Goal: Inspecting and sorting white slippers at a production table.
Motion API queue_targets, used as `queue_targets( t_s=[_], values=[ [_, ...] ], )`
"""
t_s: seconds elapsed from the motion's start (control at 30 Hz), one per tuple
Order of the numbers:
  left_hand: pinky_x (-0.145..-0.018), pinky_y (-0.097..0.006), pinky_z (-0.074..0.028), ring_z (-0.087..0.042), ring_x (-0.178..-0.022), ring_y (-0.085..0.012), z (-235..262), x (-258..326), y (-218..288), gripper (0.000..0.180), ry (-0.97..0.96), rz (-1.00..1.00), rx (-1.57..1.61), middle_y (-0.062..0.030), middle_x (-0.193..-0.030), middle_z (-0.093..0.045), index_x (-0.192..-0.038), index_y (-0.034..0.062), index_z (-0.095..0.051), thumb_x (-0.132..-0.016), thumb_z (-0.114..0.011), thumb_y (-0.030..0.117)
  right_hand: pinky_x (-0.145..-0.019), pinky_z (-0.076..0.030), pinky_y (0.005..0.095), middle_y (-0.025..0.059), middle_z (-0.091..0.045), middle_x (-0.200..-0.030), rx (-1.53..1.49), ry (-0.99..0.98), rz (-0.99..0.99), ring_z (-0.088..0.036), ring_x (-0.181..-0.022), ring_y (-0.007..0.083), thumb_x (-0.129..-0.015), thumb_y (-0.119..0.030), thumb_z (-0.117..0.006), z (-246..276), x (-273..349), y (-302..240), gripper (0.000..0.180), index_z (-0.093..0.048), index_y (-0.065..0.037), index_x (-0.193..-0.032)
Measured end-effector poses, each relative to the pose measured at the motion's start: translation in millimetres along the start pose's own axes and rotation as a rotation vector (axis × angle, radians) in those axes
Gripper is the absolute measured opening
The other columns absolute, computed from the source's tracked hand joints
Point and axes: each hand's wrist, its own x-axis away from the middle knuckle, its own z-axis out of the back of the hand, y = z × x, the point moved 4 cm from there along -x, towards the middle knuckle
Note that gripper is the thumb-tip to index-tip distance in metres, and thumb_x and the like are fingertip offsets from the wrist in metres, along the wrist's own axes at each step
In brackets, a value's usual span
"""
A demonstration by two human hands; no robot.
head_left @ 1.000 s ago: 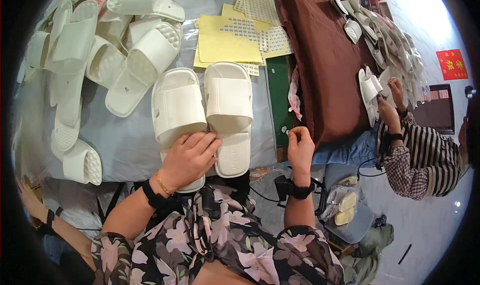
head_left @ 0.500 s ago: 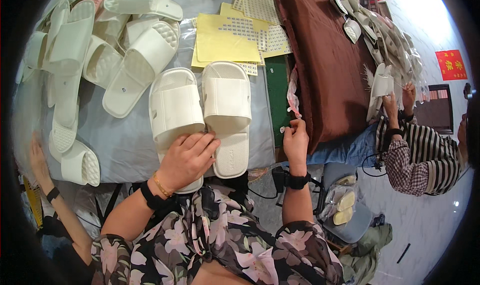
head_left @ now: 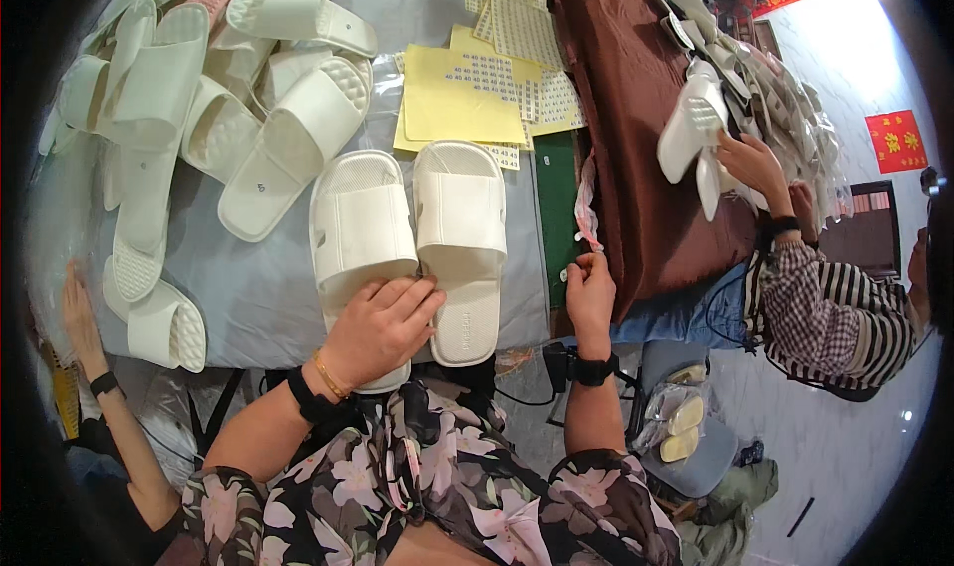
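Pressing down flat, the left hand (head_left: 383,325) lies with spread fingers on the heel end of the left slide sandal (head_left: 360,233), its grip open, palm on the sole and clasping nothing. That white sandal lies sole-up pair-wise against its twin, the right slide sandal (head_left: 461,238), the two touching side by side on the grey-covered surface (head_left: 258,298), toes pointing away from the person, heels at the near edge. Over at the surface's right edge, the right hand (head_left: 590,293) is raised with fingers curled together, pinching the lower end of a pale strip of sticker backing (head_left: 586,203) that hangs along the dark green band (head_left: 558,193). Black bands sit on both wrists, and a thin gold bracelet on the left.

Behind the pair, yellow sticker sheets (head_left: 452,99) are fanned out, some covered with small white labels. To the far left a heap of white slide sandals (head_left: 199,99) is stacked loosely, one more lying apart near the left edge. A brown cloth (head_left: 636,119) drapes the neighbouring stretch on the right, where a co-worker in a striped sleeve holds another white sandal (head_left: 688,129) in a hand (head_left: 745,159). At the lower left, another person's hand (head_left: 78,313) rests against the edge of the surface, well apart from the pair.
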Motion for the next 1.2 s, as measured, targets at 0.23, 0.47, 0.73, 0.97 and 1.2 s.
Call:
queue_targets(
  t_s=[0.23,0.47,0.73,0.97,1.2],
  values=[
    [-0.088,-0.037,-0.045,-0.055,-0.109,-0.0195,0,2,0,0.047,0.004,-0.01,0.008,-0.0026,-0.121,-0.058,-0.12,0.011,-0.06,-0.076,-0.073,0.024,-0.071,-0.05,0.0415,0.0175,-0.064,-0.083,0.051,0.097,0.315,-0.063,-0.078,0.0361,-0.086,-0.008,-0.063,13,-2,-57,0.011,-0.059,-0.001,-0.093],
    [-0.087,-0.036,-0.045,-0.056,-0.107,-0.0195,1,1,0,0.045,0.036,-0.014,-0.01,-0.0022,-0.119,-0.059,-0.118,0.0108,-0.062,-0.077,-0.072,0.023,-0.069,-0.051,0.0391,0.0167,-0.065,-0.082,-0.189,-0.102,0.517,-0.065,-0.077,0.0327,-0.084,-0.008,-0.064,-13,-63,-119,0.009,-0.064,0.0,-0.089],
    [-0.087,-0.035,-0.047,-0.056,-0.106,-0.0187,4,2,2,0.038,0.034,-0.029,-0.015,-0.0026,-0.117,-0.059,-0.115,0.0094,-0.062,-0.081,-0.069,0.024,-0.071,-0.053,0.0381,0.0181,-0.069,-0.083,-0.187,-0.146,0.507,-0.068,-0.079,0.0332,-0.08,-0.009,-0.064,-41,-126,-152,0.015,-0.069,0.001,-0.09],
    [-0.085,-0.035,-0.046,-0.056,-0.103,-0.0181,2,2,1,0.039,0.062,-0.028,-0.021,-0.0008,-0.116,-0.06,-0.114,0.0115,-0.064,-0.078,-0.071,0.025,-0.074,-0.054,0.0379,0.0181,-0.07,-0.086,0.031,-0.347,0.499,-0.069,-0.08,0.0329,-0.08,-0.013,-0.061,-54,-134,-142,0.017,-0.073,-0.004,-0.088],
    [-0.086,-0.035,-0.046,-0.056,-0.104,-0.0182,2,4,2,0.04,0.041,-0.032,-0.028,-0.0001,-0.116,-0.06,-0.114,0.0124,-0.064,-0.078,-0.071,0.025,-0.075,-0.054,0.04,0.0173,-0.07,-0.086,-0.108,-0.087,0.479,-0.068,-0.083,0.0337,-0.08,-0.011,-0.061,-52,-165,-141,0.017,-0.072,-0.003,-0.09]
  ],
)
